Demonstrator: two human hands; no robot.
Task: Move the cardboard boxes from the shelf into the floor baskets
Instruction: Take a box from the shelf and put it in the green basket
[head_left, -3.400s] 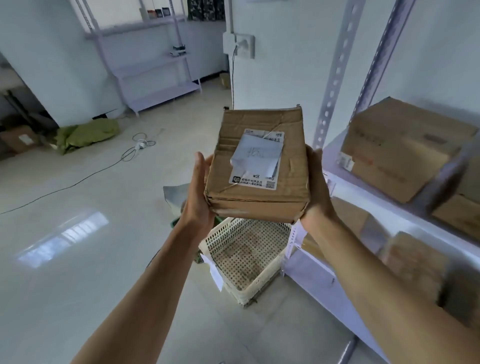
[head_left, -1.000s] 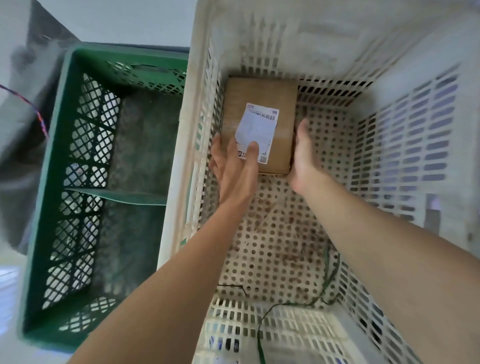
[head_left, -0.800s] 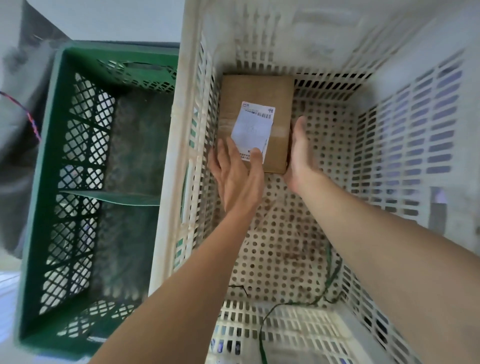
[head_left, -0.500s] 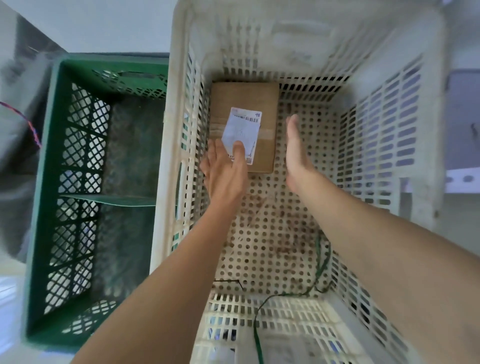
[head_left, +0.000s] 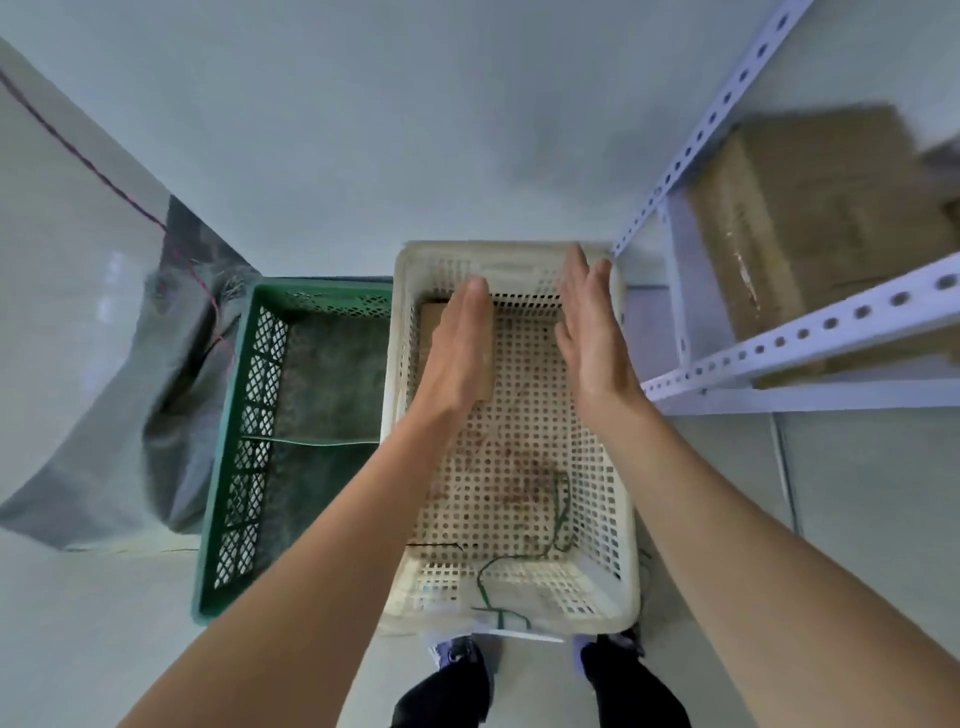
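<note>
One box (head_left: 430, 325) sits in the white basket (head_left: 519, 618), centre frame. My left hand (head_left: 457, 358) and right hand (head_left: 592, 332) are flat, grip empty. Shelf boxes (head_left: 810, 228), upper right, are left to move.

The left basket (head_left: 218, 467) and right basket (head_left: 627, 519) sit side by side on the floor. A box (head_left: 430, 332) lies in the right basket's far left corner, the left hand (head_left: 460, 353) over it, the right hand (head_left: 592, 338) alongside. Right of the baskets stands the shelf (head_left: 800, 332), a carton (head_left: 810, 218) on it.

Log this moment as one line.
box: far-left corner of white basket | left hand: open, empty, hides part of box | right hand: open, empty | green basket: no box seen | shelf: more boxes
</note>
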